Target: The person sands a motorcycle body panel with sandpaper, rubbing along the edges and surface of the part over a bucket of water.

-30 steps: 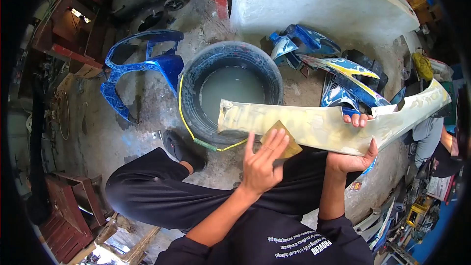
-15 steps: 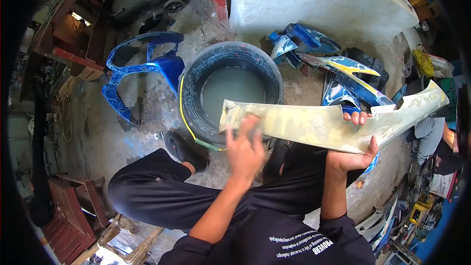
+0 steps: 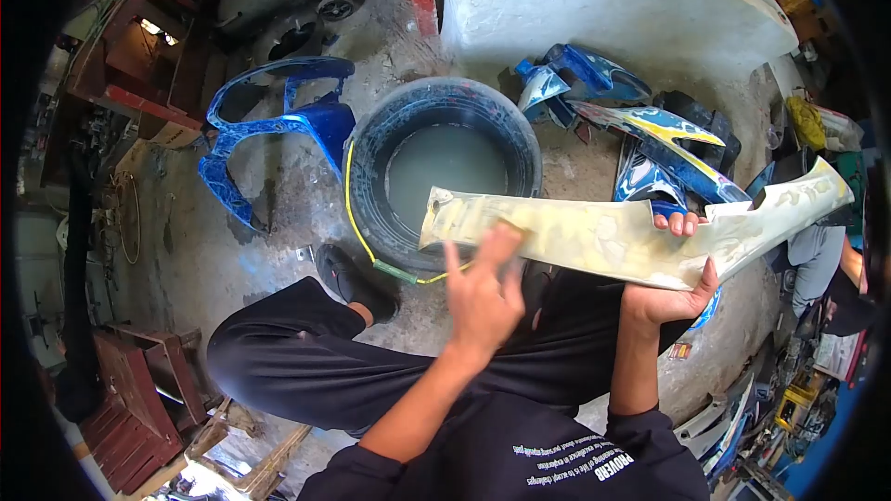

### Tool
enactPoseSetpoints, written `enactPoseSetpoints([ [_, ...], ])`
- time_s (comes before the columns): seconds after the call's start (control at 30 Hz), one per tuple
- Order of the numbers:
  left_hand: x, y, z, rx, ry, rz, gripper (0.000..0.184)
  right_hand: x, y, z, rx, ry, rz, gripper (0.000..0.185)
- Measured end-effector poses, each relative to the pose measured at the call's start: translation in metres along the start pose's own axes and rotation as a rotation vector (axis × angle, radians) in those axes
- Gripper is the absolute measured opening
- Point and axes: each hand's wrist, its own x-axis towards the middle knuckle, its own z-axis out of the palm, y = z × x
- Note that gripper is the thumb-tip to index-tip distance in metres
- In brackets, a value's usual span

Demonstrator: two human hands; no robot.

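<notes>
A long cream-and-yellowish motorcycle fairing panel (image 3: 594,232) with patchy, sanded-looking areas lies across the view, its left end over the bucket. My right hand (image 3: 664,292) grips the panel near its middle, with the thumb in front and fingertips showing over the upper edge. My left hand (image 3: 487,292), blurred by motion, presses its fingertips against the panel's left part. Under those fingers sits a small brownish piece of sandpaper (image 3: 518,228), mostly covered. A black bucket (image 3: 367,176) of cloudy water stands just beyond the panel.
On the floor to the left rests a blue fairing frame (image 3: 325,130). Several blue, white and yellow fairing parts (image 3: 668,139) are piled at the right, before a white curved panel (image 3: 603,0). A wooden stool (image 3: 139,408) is lower left; another person's leg (image 3: 812,264) shows far right.
My left hand has slid right along the panel with the sandpaper. My right hand keeps its grip, and the panel stays nearly in place; the view has shifted slightly.
</notes>
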Motion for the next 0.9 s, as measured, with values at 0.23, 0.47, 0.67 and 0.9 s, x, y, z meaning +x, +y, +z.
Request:
enactPoseSetpoints([
  [0.23,-0.006,0.015,-0.001,-0.068,-0.045,0.098,0.047,0.0,0.001,-0.002,0.005,-0.016,-0.003,0.047],
  [0.47,-0.004,0.002,0.006,-0.034,-0.006,0.094,0.049,0.0,0.003,0.0,-0.009,-0.01,-0.01,0.046],
  [0.67,0.005,-0.028,0.006,0.181,0.0,0.043,0.057,-0.001,0.003,0.0,-0.019,-0.018,-0.003,0.046],
  [0.9,-0.005,-0.002,-0.001,0.049,-0.073,0.183,0.061,0.0,0.003,0.001,-0.005,0.007,-0.006,0.046],
])
